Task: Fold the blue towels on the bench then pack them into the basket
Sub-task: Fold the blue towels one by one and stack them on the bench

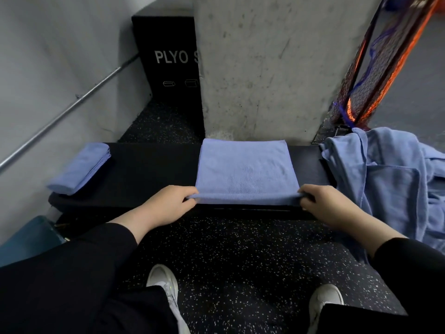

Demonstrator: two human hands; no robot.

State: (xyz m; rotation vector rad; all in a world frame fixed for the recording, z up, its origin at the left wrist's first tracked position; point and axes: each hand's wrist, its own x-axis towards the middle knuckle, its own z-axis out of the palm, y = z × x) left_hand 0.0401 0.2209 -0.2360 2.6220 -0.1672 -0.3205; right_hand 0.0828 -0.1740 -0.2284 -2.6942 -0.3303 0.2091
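A blue towel (245, 169) lies flat on the black bench (154, 169), folded into a rectangle. My left hand (168, 201) pinches its near left corner and my right hand (322, 203) pinches its near right corner, both at the bench's front edge. A folded stack of blue towels (80, 168) rests on the bench's left end. A loose heap of unfolded blue towels (390, 179) covers the right end and hangs down over the side. No basket can be made out with certainty.
A concrete pillar (265, 68) stands right behind the bench. A black plyo box (168, 56) sits behind on the left, beside a grey wall with a metal rail (72, 104). An orange and black net (375, 68) leans at the right. A teal object (26, 239) lies low left.
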